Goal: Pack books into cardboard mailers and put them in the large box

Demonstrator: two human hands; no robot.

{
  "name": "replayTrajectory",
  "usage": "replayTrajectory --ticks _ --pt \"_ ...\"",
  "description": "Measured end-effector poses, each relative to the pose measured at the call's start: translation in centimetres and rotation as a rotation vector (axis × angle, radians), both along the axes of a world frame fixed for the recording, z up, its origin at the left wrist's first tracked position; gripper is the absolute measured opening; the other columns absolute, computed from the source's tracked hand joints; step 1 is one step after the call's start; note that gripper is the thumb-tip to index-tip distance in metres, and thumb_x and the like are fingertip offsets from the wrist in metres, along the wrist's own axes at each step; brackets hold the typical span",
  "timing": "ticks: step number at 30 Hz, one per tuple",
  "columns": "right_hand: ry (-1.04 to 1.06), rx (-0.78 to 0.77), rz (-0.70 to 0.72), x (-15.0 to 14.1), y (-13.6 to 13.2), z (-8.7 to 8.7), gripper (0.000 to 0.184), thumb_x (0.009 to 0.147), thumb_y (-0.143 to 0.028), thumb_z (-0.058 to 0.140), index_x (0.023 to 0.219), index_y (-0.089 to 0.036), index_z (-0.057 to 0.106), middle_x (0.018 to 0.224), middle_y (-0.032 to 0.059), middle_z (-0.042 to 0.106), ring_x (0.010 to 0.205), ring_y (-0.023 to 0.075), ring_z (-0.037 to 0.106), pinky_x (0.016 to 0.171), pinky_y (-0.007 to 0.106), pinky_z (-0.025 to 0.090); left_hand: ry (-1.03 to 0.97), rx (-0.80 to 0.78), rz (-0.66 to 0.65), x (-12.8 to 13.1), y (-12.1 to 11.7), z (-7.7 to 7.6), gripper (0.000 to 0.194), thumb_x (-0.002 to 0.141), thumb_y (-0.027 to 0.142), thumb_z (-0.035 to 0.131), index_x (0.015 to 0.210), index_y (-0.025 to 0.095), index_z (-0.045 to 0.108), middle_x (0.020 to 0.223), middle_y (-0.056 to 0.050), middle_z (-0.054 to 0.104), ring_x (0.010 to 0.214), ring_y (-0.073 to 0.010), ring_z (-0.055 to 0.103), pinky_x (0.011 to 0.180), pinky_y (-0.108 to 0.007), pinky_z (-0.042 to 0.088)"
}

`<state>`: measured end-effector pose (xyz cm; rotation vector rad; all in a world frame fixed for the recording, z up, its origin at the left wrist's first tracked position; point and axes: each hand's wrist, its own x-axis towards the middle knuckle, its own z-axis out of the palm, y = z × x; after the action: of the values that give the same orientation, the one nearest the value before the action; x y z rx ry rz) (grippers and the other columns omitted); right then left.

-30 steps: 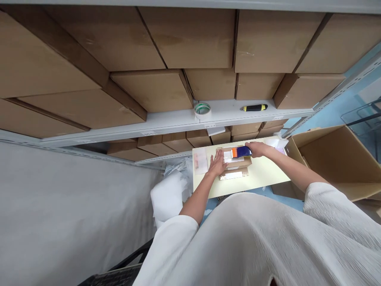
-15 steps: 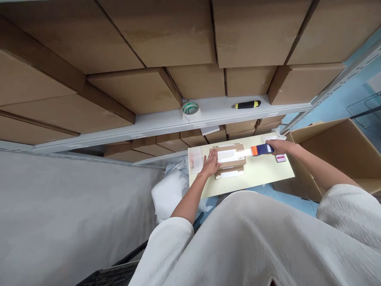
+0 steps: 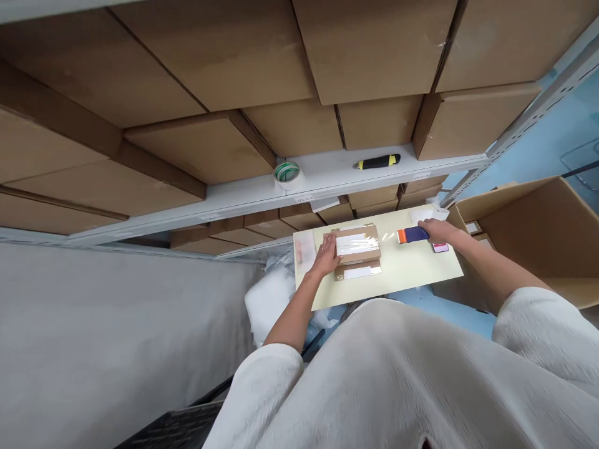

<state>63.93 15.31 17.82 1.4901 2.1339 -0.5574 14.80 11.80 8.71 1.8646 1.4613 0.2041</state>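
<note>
A small brown cardboard box (image 3: 361,252) with a white label lies on a pale yellow tabletop (image 3: 412,274). My left hand (image 3: 325,257) rests flat against the box's left end, fingers stretched out. My right hand (image 3: 435,232) is closed round a blue and orange tape dispenser (image 3: 412,235), held just right of the box. A strip of clear tape (image 3: 388,237) stretches from the dispenser to the box top. A second flat piece with a white label (image 3: 359,272) lies in front of the box.
A large open cardboard box (image 3: 528,237) stands at the right. A shelf (image 3: 327,181) above the table carries a roll of tape (image 3: 287,174) and a yellow-black utility knife (image 3: 378,162). Stacked cartons fill the shelves. White bags (image 3: 271,299) lie left of the table.
My right hand has drawn the tape dispenser rightward, from over the box to beyond its right end, leaving tape along the top. My left hand stayed on the box's left end.
</note>
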Motion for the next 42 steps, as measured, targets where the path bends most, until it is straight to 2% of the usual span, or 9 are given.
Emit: replayTrajectory --ticks 5,10,13,18,24,29,34,37,42 --pt "-0.048 -0.029 -0.031 -3.4 0.1 -2.5 0.055 0.089 -0.012 0.071 0.141 -0.02 0.056 0.13 0.0198 0.067 0.118 0.0349 0.068 0.084 0.037 0.054 -0.011 0.003 0.022 0.2 0.2 -0.1 0.103 0.095 0.035 0.069 0.179 0.018 0.012 0.187 -0.018 0.013 0.174 -0.0367 0.005 0.142 -0.056 0.014" --pt "-0.06 -0.083 -0.056 -5.9 1.1 -4.5 0.062 0.086 -0.014 0.077 0.144 -0.021 0.055 0.132 0.0191 0.068 0.116 0.0348 0.071 0.086 0.039 0.056 -0.054 0.032 0.027 0.1 0.4 -0.5 0.105 0.092 0.031 0.072 0.179 0.019 0.015 0.187 -0.016 0.015 0.175 -0.0361 0.006 0.143 -0.056 0.014" --pt "-0.034 -0.118 -0.081 -5.8 1.7 -5.4 0.063 0.084 -0.018 0.081 0.142 -0.021 0.056 0.13 0.0181 0.07 0.111 0.033 0.072 0.083 0.036 0.055 -0.058 0.039 0.026 0.2 0.4 -0.6 0.104 0.092 0.03 0.071 0.179 0.021 0.015 0.187 -0.015 0.016 0.175 -0.0355 0.007 0.143 -0.057 0.013" --pt "0.071 -0.132 -0.114 -3.3 1.7 -6.7 0.056 0.086 -0.032 0.085 0.134 -0.021 0.06 0.12 0.0145 0.075 0.104 0.0301 0.074 0.081 0.033 0.053 -0.066 0.048 0.031 0.2 0.3 -0.7 0.104 0.092 0.029 0.072 0.179 0.022 0.016 0.187 -0.015 0.017 0.175 -0.0351 0.006 0.143 -0.056 0.013" --pt "0.081 -0.101 -0.137 -1.6 1.4 -7.1 0.053 0.084 -0.03 0.085 0.131 -0.022 0.062 0.121 0.0127 0.076 0.105 0.0294 0.074 0.082 0.032 0.053 -0.092 0.056 0.032 0.2 0.2 -0.8 0.104 0.091 0.029 0.072 0.179 0.024 0.015 0.187 -0.013 0.018 0.175 -0.0345 0.005 0.142 -0.057 0.014" --pt "0.008 -0.077 -0.096 -4.0 1.6 -6.7 0.059 0.087 -0.023 0.08 0.142 -0.022 0.057 0.13 0.0171 0.071 0.111 0.0323 0.073 0.087 0.038 0.055 -0.089 0.039 0.043 0.1 0.1 -0.7 0.102 0.093 0.031 0.071 0.179 0.023 0.016 0.188 -0.015 0.015 0.175 -0.0346 0.004 0.142 -0.057 0.013" --pt "-0.038 -0.082 -0.045 -6.2 1.9 -6.4 0.064 0.086 -0.01 0.074 0.145 -0.022 0.054 0.136 0.02 0.067 0.119 0.0344 0.07 0.086 0.038 0.056 -0.09 0.044 0.031 0.1 0.2 -0.8 0.103 0.092 0.03 0.072 0.179 0.023 0.017 0.187 -0.015 0.017 0.175 -0.0351 0.004 0.142 -0.057 0.012" --pt "-0.021 -0.083 -0.047 -5.1 1.9 -6.5 0.061 0.085 -0.009 0.073 0.142 -0.022 0.055 0.133 0.0192 0.068 0.116 0.0335 0.07 0.083 0.036 0.056 -0.083 0.047 0.026 0.1 0.2 -0.7 0.102 0.092 0.029 0.071 0.179 0.021 0.017 0.187 -0.016 0.016 0.175 -0.0346 0.003 0.142 -0.056 0.012" --pt "0.066 -0.072 -0.07 -1.4 1.4 -7.0 0.051 0.082 -0.01 0.075 0.129 -0.02 0.058 0.124 0.0146 0.071 0.109 0.0295 0.071 0.085 0.032 0.052 -0.081 0.045 0.025 0.1 0.1 -0.6 0.101 0.094 0.029 0.07 0.179 0.023 0.016 0.188 -0.015 0.015 0.175 -0.0335 0.003 0.142 -0.057 0.012"
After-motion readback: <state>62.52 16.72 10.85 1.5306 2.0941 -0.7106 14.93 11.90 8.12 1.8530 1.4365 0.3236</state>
